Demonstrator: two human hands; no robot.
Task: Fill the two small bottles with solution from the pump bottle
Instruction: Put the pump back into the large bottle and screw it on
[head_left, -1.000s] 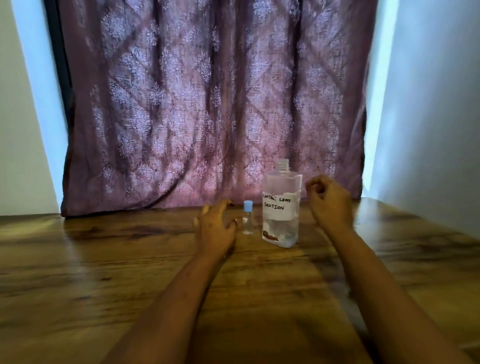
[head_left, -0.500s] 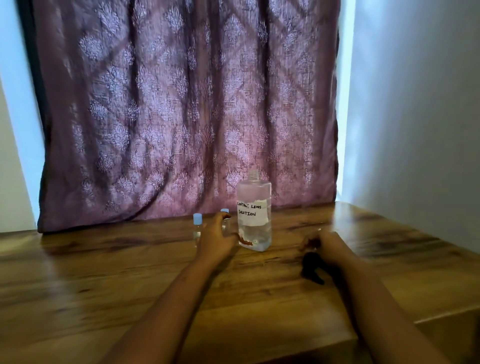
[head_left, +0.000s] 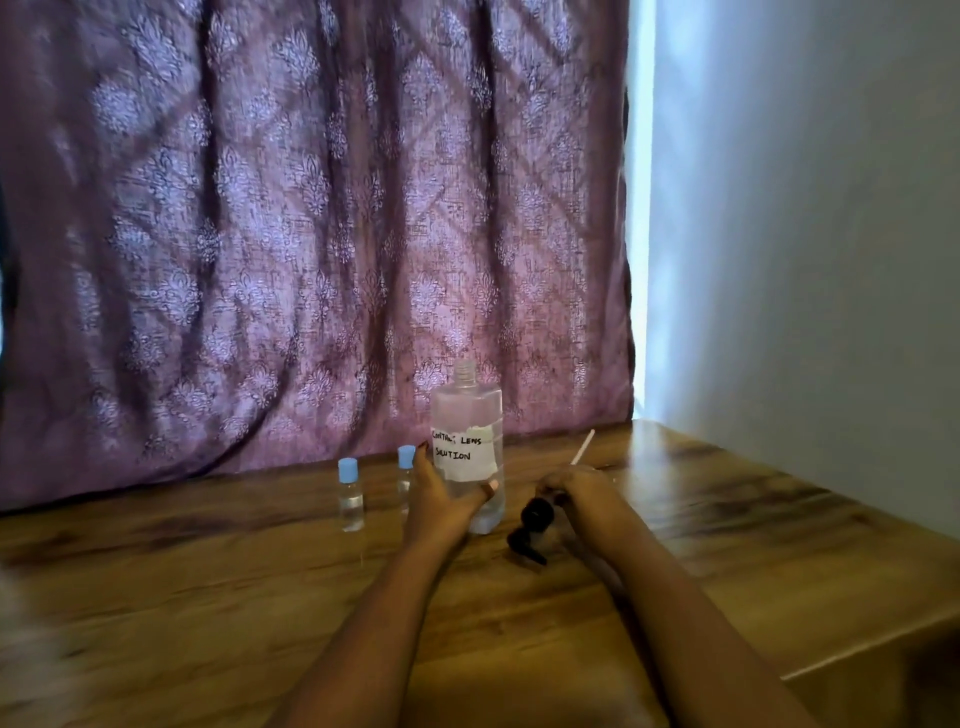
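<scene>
Head camera, looking forward and down across a wooden table. Two bare forearms reach out from the bottom of the frame.

Near the middle of the table stands the pump bottle — clear, upright, its threaded neck open at the top and a white label handwritten "Contact Lens Solution" on its front. A little clear liquid shows in its lower part. The left hand grips the bottle low on its left side, fingers curled behind it and the thumb pressed across the front, just under the label.

Just right of the bottle, the right hand is closed around the black pump head, which is off the bottle and low over the table, nozzle pointing toward the viewer. Its thin white dip tube slants up and away beyond the knuckles.

Left of the pump bottle stand two tiny clear bottles, both upright with pale blue caps on. The first small bottle stands alone, a little apart from the hand. The second small bottle stands between it and the pump bottle, partly hidden by the left hand's fingers — whether they touch it cannot be told.

Behind the table hangs a purple patterned curtain; a pale wall closes the right side.
</scene>
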